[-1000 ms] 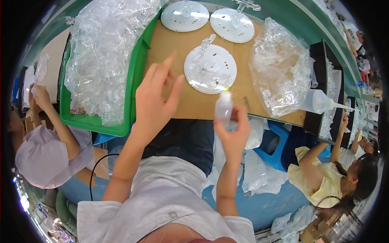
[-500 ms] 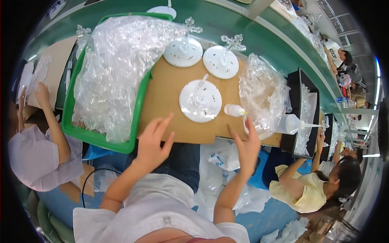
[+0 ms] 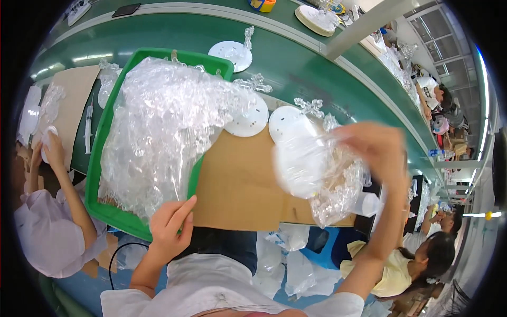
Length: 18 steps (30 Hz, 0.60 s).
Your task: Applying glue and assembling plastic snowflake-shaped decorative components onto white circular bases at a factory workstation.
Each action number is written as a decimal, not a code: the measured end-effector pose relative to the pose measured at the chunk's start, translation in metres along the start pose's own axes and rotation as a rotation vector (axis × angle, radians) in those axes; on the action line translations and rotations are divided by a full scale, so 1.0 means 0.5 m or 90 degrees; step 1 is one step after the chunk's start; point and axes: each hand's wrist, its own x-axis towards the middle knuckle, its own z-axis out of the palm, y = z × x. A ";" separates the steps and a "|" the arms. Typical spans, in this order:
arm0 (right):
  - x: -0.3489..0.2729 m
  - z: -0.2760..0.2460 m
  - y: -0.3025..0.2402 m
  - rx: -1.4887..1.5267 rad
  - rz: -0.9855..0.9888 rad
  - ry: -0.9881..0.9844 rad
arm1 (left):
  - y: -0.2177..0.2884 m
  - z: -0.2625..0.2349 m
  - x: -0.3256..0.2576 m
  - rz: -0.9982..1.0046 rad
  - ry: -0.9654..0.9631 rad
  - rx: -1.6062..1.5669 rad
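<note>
Motion blurs my right hand [image 3: 372,150], raised over the right side of the bench. Its fingers are closed on the clear plastic piece attached to a round white plate [image 3: 300,166], which hangs tilted above the cardboard. My left hand [image 3: 171,224] is by the green tray's near right corner and the cardboard's front edge, fingers stretched and holding nothing visible. Two more white plates [image 3: 245,121] [image 3: 280,119] with clear cross-shaped pieces [image 3: 256,83] [image 3: 310,106] rest at the cardboard's far edge.
A green tray [image 3: 94,179] heaped with bagged clear parts [image 3: 153,127] stands left. Another white plate [image 3: 231,55] lies behind it. Right of the cardboard [image 3: 237,185] are a crumpled clear bag [image 3: 338,195] and a translucent bottle [image 3: 367,204]. Co-workers sit on both sides.
The white plate left the cardboard and moved right and up in my right hand. My left hand shifted left and nearer me. The view has tilted, showing more of the far bench.
</note>
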 end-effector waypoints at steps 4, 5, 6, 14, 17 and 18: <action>0.075 -0.152 0.201 -0.033 0.271 0.116 | -0.008 0.000 -0.005 -0.009 -0.016 -0.030; 0.093 -0.156 0.287 -0.034 0.263 0.111 | -0.007 0.005 0.001 0.001 -0.033 -0.034; 0.113 -0.140 0.358 -0.036 0.252 0.109 | -0.005 0.009 0.007 0.013 -0.048 -0.036; 0.195 0.043 0.602 -0.209 0.382 -0.150 | -0.008 0.005 -0.003 -0.011 -0.056 -0.055; 0.328 0.096 0.435 -0.137 0.298 -0.030 | -0.003 -0.013 -0.026 -0.023 -0.031 -0.050; 0.377 0.136 0.379 -0.081 0.280 0.023 | -0.006 -0.021 -0.033 -0.016 -0.017 -0.054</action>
